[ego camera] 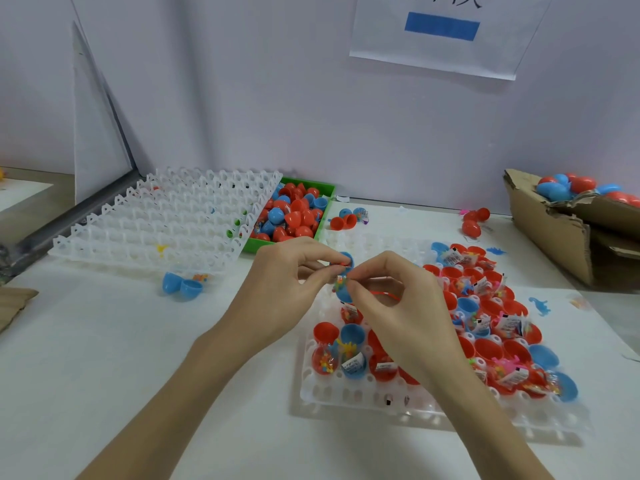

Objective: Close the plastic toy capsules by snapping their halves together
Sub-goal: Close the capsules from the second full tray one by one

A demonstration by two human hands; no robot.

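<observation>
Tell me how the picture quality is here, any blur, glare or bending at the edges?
Head view: even, soft light with faint shadows under the clear tray; wide-angle bending bows the wall panel edge at left; the blue capsule pinched between left hand and right hand looks slightly soft; no strong glare.

Both hands' fingers (pixel 334 268) pinch blue capsule (pixel 347 260); above tray (pixel 346 393)

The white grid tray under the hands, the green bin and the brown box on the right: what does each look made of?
Grid tray: translucent moulded plastic, slightly glossy; the table shows through its cups.
Green bin: opaque rigid plastic, judging by its even colour and straight rim.
Brown box: corrugated cardboard, matte, with torn, ragged edges.
</observation>
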